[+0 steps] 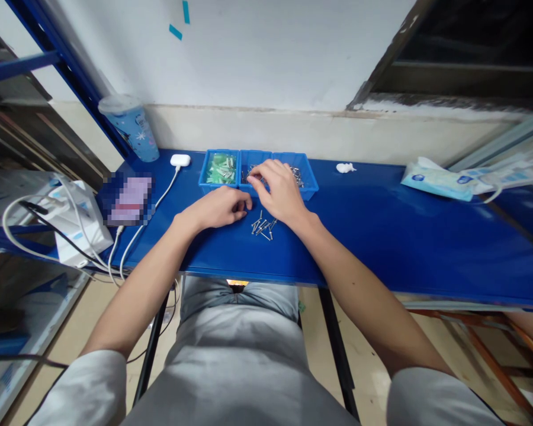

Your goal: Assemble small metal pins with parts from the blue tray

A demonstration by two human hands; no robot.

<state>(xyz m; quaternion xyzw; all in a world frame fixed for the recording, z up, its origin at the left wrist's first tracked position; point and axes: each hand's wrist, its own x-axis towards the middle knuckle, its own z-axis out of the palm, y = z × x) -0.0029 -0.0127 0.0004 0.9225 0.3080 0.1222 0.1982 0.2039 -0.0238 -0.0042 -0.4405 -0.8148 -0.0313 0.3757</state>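
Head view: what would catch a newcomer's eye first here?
Both hands meet mid-bench: the right hand reaches over the middle blue bin, the left hand rests curled beside it. A small pile of metal pins lies just in front; green parts fill the left bin.

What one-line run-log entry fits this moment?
left hand: closed, resting on blue table | right hand: reaching into middle blue plastic bin | small metal pins: loose between hands

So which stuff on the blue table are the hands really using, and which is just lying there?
In use:
left hand
right hand
metal pins
blue trays
green pieces

Just lying about:
cup
white charger
tissue packs
white power box
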